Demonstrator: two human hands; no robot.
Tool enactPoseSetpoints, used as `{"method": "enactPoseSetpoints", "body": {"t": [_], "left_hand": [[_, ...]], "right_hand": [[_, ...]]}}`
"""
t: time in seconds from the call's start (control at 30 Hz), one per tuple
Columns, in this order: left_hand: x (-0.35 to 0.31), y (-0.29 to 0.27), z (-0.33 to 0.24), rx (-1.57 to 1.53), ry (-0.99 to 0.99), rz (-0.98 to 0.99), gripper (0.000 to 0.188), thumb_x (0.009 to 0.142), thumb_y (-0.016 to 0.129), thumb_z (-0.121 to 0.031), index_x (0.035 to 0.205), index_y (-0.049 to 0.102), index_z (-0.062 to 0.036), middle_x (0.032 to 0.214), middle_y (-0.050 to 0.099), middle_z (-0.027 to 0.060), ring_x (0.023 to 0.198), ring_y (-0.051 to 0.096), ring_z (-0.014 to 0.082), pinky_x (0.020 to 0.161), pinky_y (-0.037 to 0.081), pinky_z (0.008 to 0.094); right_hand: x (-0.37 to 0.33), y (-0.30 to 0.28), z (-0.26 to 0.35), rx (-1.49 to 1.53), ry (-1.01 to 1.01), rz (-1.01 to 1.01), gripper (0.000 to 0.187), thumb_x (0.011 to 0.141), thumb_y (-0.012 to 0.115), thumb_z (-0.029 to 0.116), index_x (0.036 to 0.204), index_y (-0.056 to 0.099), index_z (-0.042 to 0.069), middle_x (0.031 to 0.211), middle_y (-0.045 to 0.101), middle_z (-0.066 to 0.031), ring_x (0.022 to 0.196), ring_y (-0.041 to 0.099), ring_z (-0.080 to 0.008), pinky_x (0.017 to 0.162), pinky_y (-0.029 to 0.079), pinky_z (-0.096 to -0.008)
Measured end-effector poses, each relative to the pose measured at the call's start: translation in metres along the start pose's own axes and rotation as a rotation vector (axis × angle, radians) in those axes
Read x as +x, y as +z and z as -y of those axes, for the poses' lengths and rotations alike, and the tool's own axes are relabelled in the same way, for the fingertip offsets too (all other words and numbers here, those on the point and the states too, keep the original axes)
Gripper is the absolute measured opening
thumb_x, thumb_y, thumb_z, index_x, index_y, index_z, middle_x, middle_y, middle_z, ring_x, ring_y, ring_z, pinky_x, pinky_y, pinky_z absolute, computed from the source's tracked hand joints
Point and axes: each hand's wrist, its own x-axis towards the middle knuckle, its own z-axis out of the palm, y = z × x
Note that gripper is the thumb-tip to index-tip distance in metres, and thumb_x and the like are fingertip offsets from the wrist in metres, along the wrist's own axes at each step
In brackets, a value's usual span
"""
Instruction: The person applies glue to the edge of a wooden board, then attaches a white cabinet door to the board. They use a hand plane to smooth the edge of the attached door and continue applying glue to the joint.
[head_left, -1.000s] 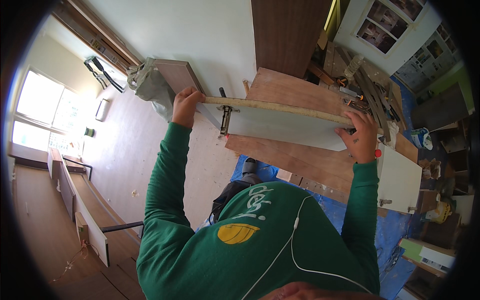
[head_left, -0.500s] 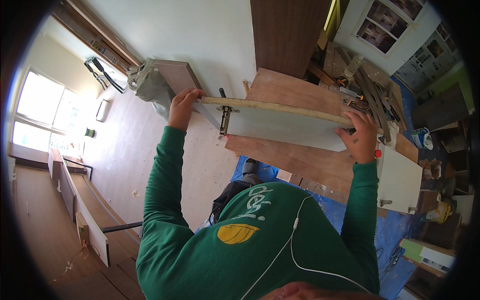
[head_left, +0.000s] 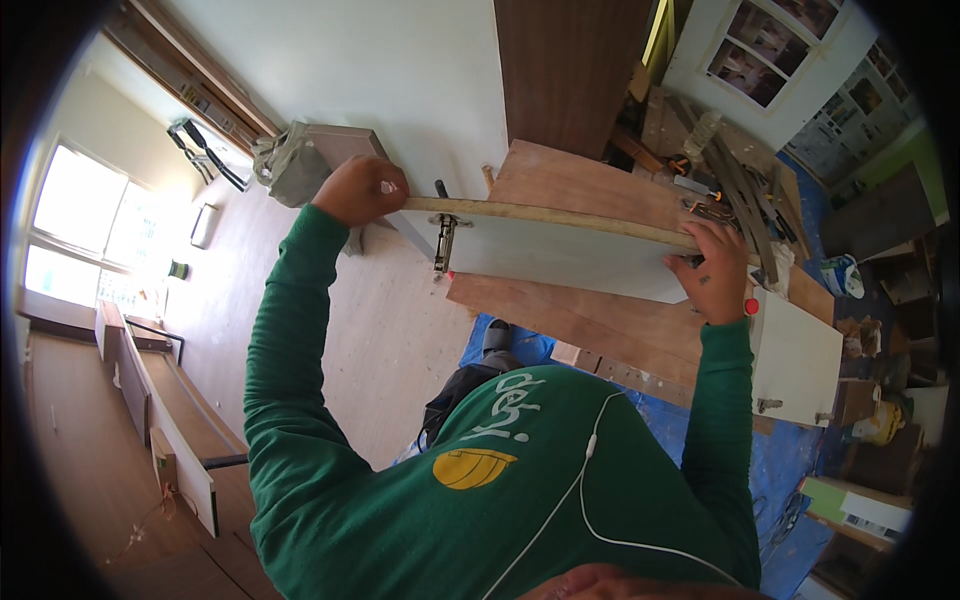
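A white cabinet door (head_left: pixel 570 255) stands on its long side in front of me, its rough tan edge facing up. A metal hinge (head_left: pixel 444 243) is fixed near its left end. My right hand (head_left: pixel 718 268) grips the door's right end, fingers over the top edge and thumb on the white face. At the left end my left hand (head_left: pixel 360 190) is closed, its fingers curled together at the corner. A small pale spot shows between those fingers; whether it is a held piece cannot be made out.
Under the door lies a brown plywood board (head_left: pixel 580 325). Hand tools and wood strips (head_left: pixel 735 195) crowd the bench at far right. Another white door (head_left: pixel 795 355) with hinges is at right. A grey bag (head_left: pixel 285 165) sits at far left; blue sheeting (head_left: pixel 770 480) covers floor.
My left hand has turned and curled into a fist at the door's left corner, its elbow swinging outward left. My right hand keeps its grip on the door.
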Motion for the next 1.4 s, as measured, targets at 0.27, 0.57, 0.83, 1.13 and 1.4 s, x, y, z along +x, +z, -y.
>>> {"method": "enactPoseSetpoints", "body": {"t": [0.27, 0.57, 0.83, 1.13, 1.4], "left_hand": [[0.011, 0.009, -0.016, 0.306, 0.168, -0.020, 0.008, 0.083, 0.065, -0.013, 0.080, 0.064, -0.0058, 0.084, 0.066, 0.0134, 0.086, 0.065, 0.0381, 0.082, 0.052, 0.0478], [0.000, 0.050, 0.015, 0.090, 0.079, -0.329, 0.011, 0.099, 0.057, -0.012, 0.096, 0.058, -0.0016, 0.092, 0.063, 0.0196, 0.089, 0.062, 0.0436, 0.078, 0.049, 0.0502], [0.003, 0.047, 0.001, 0.016, -0.036, -0.409, 0.026, 0.107, 0.054, -0.019, 0.094, 0.062, 0.0013, 0.090, 0.065, 0.0201, 0.089, 0.063, 0.0404, 0.080, 0.049, 0.0498], [0.056, 0.115, -0.186, -0.163, 0.571, -0.328, 0.037, 0.094, 0.070, -0.007, 0.131, 0.070, -0.0082, 0.131, 0.071, 0.0138, 0.114, 0.067, 0.0349, 0.099, 0.052, 0.0448], [0.069, 0.142, -0.200, -0.036, 0.539, -0.428, 0.041, 0.091, 0.068, -0.002, 0.132, 0.071, -0.0079, 0.127, 0.073, 0.0058, 0.100, 0.067, 0.0263, 0.088, 0.051, 0.0412]], "right_hand": [[-0.002, -0.004, -0.001, 0.011, 0.009, -0.005, 0.053, 0.072, 0.089, 0.031, 0.117, 0.073, 0.009, 0.115, 0.070, -0.0090, 0.115, 0.061, -0.0339, 0.098, 0.043, -0.0482], [-0.003, -0.001, -0.002, -0.005, 0.058, -0.018, 0.051, 0.071, 0.090, 0.032, 0.115, 0.073, 0.012, 0.110, 0.070, -0.0050, 0.108, 0.061, -0.0303, 0.095, 0.043, -0.0451], [-0.005, 0.004, -0.005, 0.018, 0.043, -0.072, 0.048, 0.071, 0.089, 0.034, 0.112, 0.073, 0.012, 0.101, 0.067, -0.0033, 0.104, 0.060, -0.0276, 0.095, 0.041, -0.0447], [0.000, 0.002, -0.001, 0.031, -0.011, -0.102, 0.044, 0.087, 0.081, 0.044, 0.114, 0.073, 0.010, 0.103, 0.070, -0.0055, 0.104, 0.062, -0.0278, 0.095, 0.042, -0.0447], [-0.022, -0.019, -0.036, -0.145, 0.016, -0.099, 0.041, 0.093, 0.077, 0.040, 0.123, 0.072, 0.013, 0.109, 0.070, -0.0066, 0.107, 0.064, -0.0319, 0.106, 0.043, -0.0482]]}}
